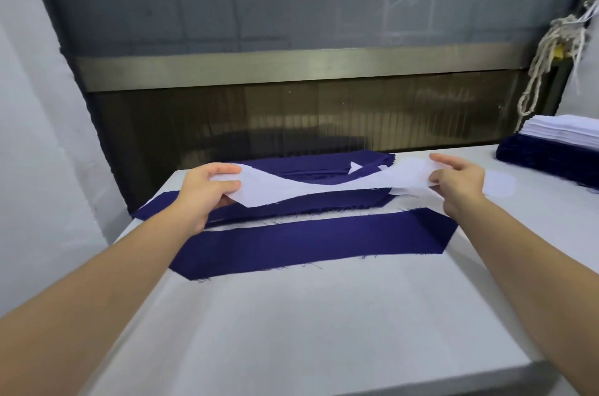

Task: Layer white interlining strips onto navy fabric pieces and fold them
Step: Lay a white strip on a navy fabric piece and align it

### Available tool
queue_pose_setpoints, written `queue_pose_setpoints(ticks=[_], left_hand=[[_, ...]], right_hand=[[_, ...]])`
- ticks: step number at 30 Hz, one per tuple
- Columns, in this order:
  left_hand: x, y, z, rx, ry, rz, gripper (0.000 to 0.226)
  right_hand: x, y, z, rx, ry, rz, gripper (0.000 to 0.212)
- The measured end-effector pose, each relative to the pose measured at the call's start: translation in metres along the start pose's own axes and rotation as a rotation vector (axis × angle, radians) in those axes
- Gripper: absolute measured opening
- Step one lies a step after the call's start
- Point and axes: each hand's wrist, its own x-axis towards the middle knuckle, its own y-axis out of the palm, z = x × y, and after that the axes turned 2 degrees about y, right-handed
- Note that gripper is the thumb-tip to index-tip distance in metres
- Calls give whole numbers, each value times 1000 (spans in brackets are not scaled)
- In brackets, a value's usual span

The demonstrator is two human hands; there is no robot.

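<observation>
Head view: both bare forearms reach forward over a pale grey bench (291,331). The left hand (207,191) pinches the left end of 1 white interlining strip (324,183), thumb on top and fingers curled beneath it. The right hand (460,185) pinches the right end between thumb and fingers. The strip hangs between the 2 hands in the air, sagging and slightly twisted in the middle, above the navy pile (291,203) along the far edge of the bench.

That pile is several long navy pieces laid roughly on top of one another, with frayed threads along the near side. A small white corner shows on it toward the far right end. The left end of the pile reaches the far left corner of the bench, under the left hand.

Just nearer the person, parallel to the pile and apart from it by a narrow gap, 1 navy fabric piece (308,240) lies flat across the middle of the bench. Both its ends are cut at a slant, and loose threads fringe its near edge.

At the far edge, well to the right, a second stack (547,154) of navy pieces carries a thick bundle of white strips (560,131) on top.

Behind the bench stand a brushed metal rail (291,66) and a grey panel. A knotted pale rope (547,52) hangs at the right.
</observation>
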Motion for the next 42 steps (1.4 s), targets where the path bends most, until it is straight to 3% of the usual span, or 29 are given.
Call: queue_pose_setpoints(ticks=[8,14,19,23,30,42], left_hand=[[-24,-64,13,116,-67,98,19],[-36,-82,30,324,-24,107,18],[-43,-89,38,406,108,140,20],[-45,-93,36,535,206,184,21],[-50,-94,29,577,293,220,16],[-49,-98,35,775,379,303,22]], right_hand=[[-36,-14,4,-200,105,264,45],[-52,-18,2,-178,119,303,26],[-54,-23,-10,-451,-179,331,27],[-53,-26,-10,-582,-285,309,26],[-52,-28,-8,-623,-334,277,27],[-57,-29,-8,-848,-331,360,23]])
